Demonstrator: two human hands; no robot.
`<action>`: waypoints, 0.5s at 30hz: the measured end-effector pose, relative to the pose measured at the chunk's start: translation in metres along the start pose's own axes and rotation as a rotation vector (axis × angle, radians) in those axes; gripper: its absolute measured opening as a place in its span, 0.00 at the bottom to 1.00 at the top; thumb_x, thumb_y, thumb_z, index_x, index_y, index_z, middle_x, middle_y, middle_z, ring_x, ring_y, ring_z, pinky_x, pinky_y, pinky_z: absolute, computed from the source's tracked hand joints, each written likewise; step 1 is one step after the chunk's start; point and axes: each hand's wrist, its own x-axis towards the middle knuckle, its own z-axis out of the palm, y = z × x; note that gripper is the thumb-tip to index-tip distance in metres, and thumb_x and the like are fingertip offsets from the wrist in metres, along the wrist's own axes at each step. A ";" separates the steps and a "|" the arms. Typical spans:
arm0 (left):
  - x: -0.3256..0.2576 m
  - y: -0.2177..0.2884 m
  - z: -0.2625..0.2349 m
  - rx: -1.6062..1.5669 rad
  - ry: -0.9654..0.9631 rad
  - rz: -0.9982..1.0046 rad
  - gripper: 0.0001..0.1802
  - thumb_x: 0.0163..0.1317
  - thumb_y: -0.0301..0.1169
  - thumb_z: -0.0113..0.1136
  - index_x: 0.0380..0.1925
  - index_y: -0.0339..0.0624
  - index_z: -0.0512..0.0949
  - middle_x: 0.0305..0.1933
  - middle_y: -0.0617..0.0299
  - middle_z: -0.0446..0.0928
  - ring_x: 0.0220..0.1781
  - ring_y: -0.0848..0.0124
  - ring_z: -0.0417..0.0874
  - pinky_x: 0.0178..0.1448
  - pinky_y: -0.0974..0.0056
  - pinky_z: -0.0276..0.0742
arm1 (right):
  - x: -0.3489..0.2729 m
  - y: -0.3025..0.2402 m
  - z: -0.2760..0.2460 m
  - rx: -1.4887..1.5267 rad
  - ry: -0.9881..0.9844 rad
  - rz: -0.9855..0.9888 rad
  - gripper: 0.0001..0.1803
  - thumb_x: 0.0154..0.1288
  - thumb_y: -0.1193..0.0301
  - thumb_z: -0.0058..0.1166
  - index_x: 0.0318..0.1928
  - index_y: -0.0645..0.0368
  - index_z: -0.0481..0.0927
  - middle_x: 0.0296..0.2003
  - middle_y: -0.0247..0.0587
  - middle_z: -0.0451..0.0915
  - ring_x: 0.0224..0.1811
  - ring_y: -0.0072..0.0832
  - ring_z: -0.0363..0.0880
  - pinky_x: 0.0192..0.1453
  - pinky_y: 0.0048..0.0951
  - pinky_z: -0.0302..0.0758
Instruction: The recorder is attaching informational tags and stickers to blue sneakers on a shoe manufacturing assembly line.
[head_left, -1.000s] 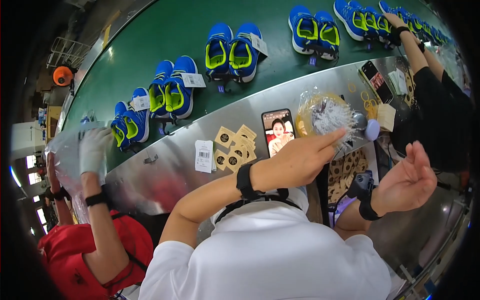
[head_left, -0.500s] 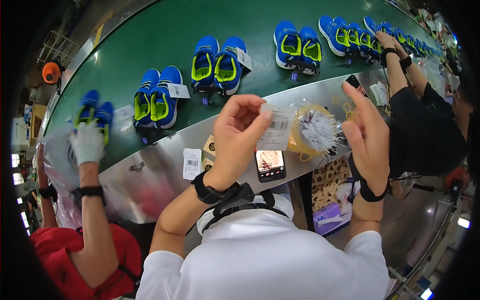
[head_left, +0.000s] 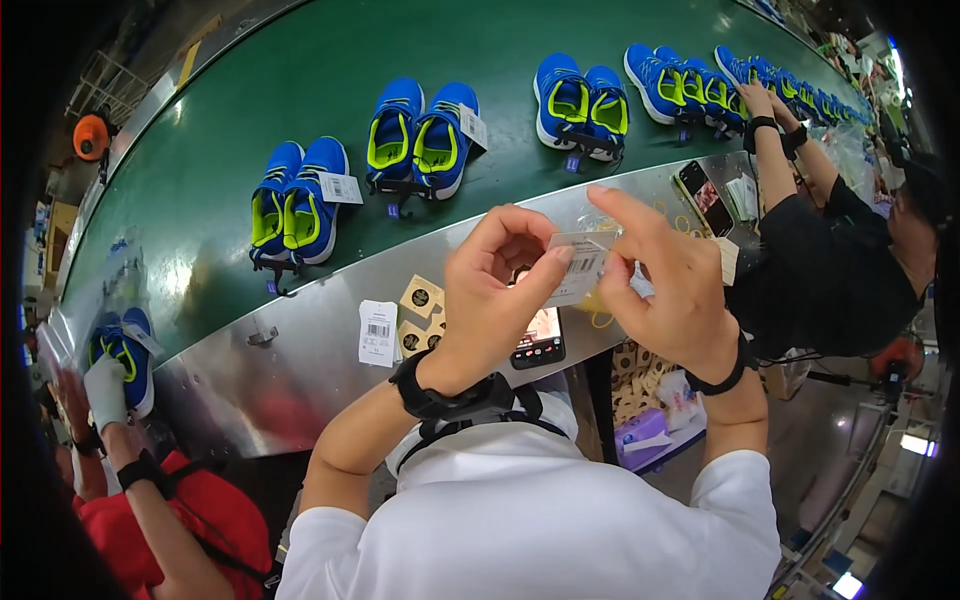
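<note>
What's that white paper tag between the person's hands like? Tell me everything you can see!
It's a flat white rectangular tag, looking like stiff paper, with a dark barcode and small print. Tilted, it's held up over the silver metal worktop. The left hand pinches its left side; the right hand is at its right edge, but whether it touches isn't clear.

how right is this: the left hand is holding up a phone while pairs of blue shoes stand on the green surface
Not quite: the head view shows the left hand pinching a white tag, not a phone. Pairs of blue shoes do stand on the green surface.
</note>
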 end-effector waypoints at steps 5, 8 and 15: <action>0.004 -0.004 0.005 -0.005 -0.011 -0.003 0.10 0.58 0.19 0.59 0.38 0.36 0.71 0.38 0.65 0.73 0.39 0.80 0.76 0.43 0.75 0.71 | -0.001 0.007 -0.001 0.008 0.009 0.001 0.29 0.43 0.83 0.52 0.52 0.58 0.76 0.16 0.34 0.72 0.15 0.27 0.71 0.18 0.29 0.69; 0.007 -0.006 0.011 -0.028 0.010 -0.009 0.10 0.57 0.21 0.60 0.38 0.36 0.72 0.37 0.66 0.74 0.38 0.81 0.76 0.43 0.76 0.71 | -0.002 0.014 -0.002 0.004 0.024 -0.026 0.29 0.42 0.83 0.52 0.52 0.57 0.76 0.15 0.34 0.71 0.15 0.27 0.70 0.18 0.29 0.69; 0.013 -0.013 0.020 0.029 0.019 0.056 0.10 0.57 0.20 0.60 0.38 0.35 0.72 0.36 0.66 0.74 0.37 0.81 0.76 0.43 0.75 0.71 | -0.004 0.023 -0.006 -0.032 0.007 -0.035 0.30 0.41 0.82 0.53 0.51 0.57 0.77 0.14 0.32 0.69 0.13 0.26 0.69 0.18 0.28 0.69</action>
